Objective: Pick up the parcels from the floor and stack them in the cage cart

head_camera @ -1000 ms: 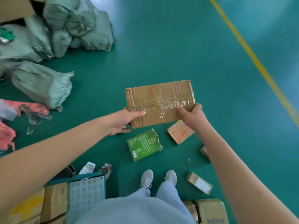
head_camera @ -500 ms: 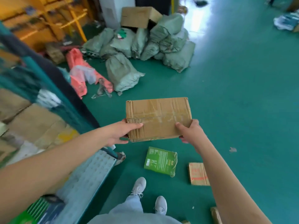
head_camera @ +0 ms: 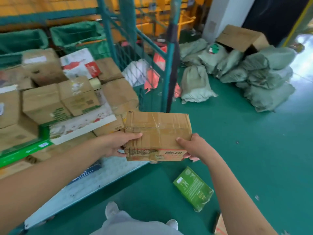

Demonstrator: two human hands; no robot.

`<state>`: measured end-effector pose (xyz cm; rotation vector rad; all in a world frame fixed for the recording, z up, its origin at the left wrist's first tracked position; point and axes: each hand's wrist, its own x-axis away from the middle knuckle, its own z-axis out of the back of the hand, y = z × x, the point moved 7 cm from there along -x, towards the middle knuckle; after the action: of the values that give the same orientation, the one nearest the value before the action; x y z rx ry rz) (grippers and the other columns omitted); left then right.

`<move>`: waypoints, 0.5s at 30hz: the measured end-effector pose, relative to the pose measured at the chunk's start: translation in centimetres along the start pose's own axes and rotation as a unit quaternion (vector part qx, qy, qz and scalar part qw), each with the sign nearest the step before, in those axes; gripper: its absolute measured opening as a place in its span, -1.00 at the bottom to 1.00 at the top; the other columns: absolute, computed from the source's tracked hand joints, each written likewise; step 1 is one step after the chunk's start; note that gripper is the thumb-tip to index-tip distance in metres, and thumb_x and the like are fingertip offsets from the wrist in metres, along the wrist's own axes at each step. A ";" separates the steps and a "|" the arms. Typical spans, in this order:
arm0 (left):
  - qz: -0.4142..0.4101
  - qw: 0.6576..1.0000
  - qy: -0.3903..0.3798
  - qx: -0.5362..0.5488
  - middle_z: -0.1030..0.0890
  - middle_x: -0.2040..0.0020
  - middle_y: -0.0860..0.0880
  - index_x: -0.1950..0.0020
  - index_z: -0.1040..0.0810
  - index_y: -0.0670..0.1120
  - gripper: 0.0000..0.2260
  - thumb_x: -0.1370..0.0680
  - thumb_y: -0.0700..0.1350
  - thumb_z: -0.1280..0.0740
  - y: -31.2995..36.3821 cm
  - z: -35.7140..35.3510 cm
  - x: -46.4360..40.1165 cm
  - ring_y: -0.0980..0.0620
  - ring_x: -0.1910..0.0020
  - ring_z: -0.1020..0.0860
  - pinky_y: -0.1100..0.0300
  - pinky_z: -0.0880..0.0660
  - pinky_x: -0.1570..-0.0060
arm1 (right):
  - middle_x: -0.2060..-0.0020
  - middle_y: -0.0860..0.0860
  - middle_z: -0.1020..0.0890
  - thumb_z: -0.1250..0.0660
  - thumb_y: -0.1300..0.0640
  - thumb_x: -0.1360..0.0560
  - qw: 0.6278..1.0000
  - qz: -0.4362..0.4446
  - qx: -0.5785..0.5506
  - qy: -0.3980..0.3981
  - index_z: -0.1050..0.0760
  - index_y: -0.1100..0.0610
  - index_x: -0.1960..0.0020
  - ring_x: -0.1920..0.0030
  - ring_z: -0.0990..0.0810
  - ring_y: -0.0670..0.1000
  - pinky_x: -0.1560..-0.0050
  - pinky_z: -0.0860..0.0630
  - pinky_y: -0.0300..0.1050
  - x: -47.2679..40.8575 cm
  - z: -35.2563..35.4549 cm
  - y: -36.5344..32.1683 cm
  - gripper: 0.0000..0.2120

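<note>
Cardboard parcel (head_camera: 158, 133) sits centre frame, held in the air btwn both my hands, taped top facing up, printed side toward me. My left hand (head_camera: 118, 144) grips its left end, thumb on top, fingers curled under. My right hand (head_camera: 193, 146) grips the right end the same way, thumb on top w/ fingers wrapped below. Parcel hangs just above the near right corner of the cage cart (head_camera: 105, 177), over the edge of its pale deck, not resting on anything. Cart fills left half of frame, teal mesh walls at the back, already loaded w/ stacked cartons (head_camera: 55, 102) in brown and white. On the green floor (head_camera: 254, 158) lower centre lies a green packet (head_camera: 193, 188), well below the parcel. Another carton's corner (head_camera: 220, 224) pokes in at bottom edge. Upper right: pile of grey-green sacks (head_camera: 264, 73) w/ an open box (head_camera: 242, 38) on top.
</note>
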<state>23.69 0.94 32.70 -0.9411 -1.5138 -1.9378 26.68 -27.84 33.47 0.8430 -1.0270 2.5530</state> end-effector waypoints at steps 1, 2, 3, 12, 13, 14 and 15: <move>0.000 1.000 0.009 0.015 -0.71 -0.15 -0.04 -0.25 -0.57 0.01 -0.62 -0.52 0.14 -0.48 -0.8 2.3 0.2 -0.05 -0.20 -0.62 -0.07 -0.54 -0.29 | 0.10 0.09 -0.71 -0.29 -0.21 -0.62 1.000 0.010 0.010 -0.011 -0.33 0.17 -0.29 0.32 -0.70 -0.03 0.35 -0.59 -0.17 -0.5 -1.5 -2.2 -0.51; 0.002 1.000 0.014 0.024 -0.71 -0.15 -0.04 -0.26 -0.57 0.01 -0.62 -0.53 0.14 -0.48 -1.2 3.3 0.3 -0.05 -0.20 -0.62 -0.06 -0.54 -0.28 | 0.10 0.09 -0.71 -0.30 -0.20 -0.62 1.000 0.015 0.013 -0.017 -0.34 0.17 -0.29 0.28 -0.72 -0.01 0.32 -0.61 -0.16 -0.7 -2.2 -3.1 -0.51; 0.004 0.999 0.028 0.041 -0.71 -0.14 -0.04 -0.26 -0.57 0.01 -0.62 -0.53 0.14 -0.48 -2.1 6.0 0.4 -0.06 -0.20 -0.63 -0.05 -0.55 -0.27 | 0.10 0.09 -0.71 -0.30 -0.19 -0.61 0.999 0.025 0.018 -0.025 -0.34 0.17 -0.29 0.22 -0.74 0.01 0.26 -0.65 -0.14 -1.2 -3.8 -5.7 -0.51; 0.007 0.986 0.096 0.134 -0.71 -0.12 -0.05 -0.26 -0.54 0.05 -0.66 -0.55 0.12 -0.47 -8.0 24.6 1.0 -0.06 -0.16 -0.64 0.00 -0.60 -0.12 | -0.06 0.05 -0.69 -0.31 -0.17 -0.61 0.990 0.104 0.049 -0.080 -0.38 0.15 -0.33 0.20 -0.76 -0.06 0.27 -0.63 -0.16 -4.9 -16.8 -22.5 -0.52; 0.009 0.985 0.102 0.138 -0.71 -0.13 -0.05 -0.28 -0.53 0.05 -0.64 -0.54 0.12 -0.47 -8.4 26.4 1.1 -0.06 -0.16 -0.64 0.03 -0.60 -0.07 | -0.06 0.04 -0.69 -0.31 -0.17 -0.61 0.990 0.111 0.048 -0.078 -0.38 0.15 -0.33 0.21 -0.76 -0.07 0.28 -0.62 -0.17 -5.1 -17.9 -23.9 -0.52; 0.010 0.984 0.110 0.142 -0.70 -0.15 -0.05 -0.29 -0.53 0.05 -0.62 -0.54 0.12 -0.48 -8.7 28.1 1.0 -0.07 -0.17 -0.63 0.03 -0.60 -0.05 | -0.06 0.02 -0.68 -0.31 -0.18 -0.61 0.989 0.116 0.046 -0.078 -0.37 0.14 -0.34 0.21 -0.75 -0.08 0.28 -0.62 -0.17 -5.4 -18.9 -25.2 -0.52; 0.010 0.982 0.119 0.144 -0.69 -0.17 -0.05 -0.29 -0.52 0.06 -0.62 -0.53 0.12 -0.49 -9.0 29.9 1.0 -0.07 -0.17 -0.63 0.02 -0.60 -0.07 | -0.08 0.01 -0.66 -0.31 -0.18 -0.61 0.988 0.120 0.042 -0.082 -0.36 0.13 -0.34 0.22 -0.75 -0.09 0.27 -0.63 -0.17 -5.4 -20.0 -26.6 -0.52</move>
<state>22.72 32.11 32.18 -0.5748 -1.5796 -1.6891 34.29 5.00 33.08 1.0241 -1.1390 2.7826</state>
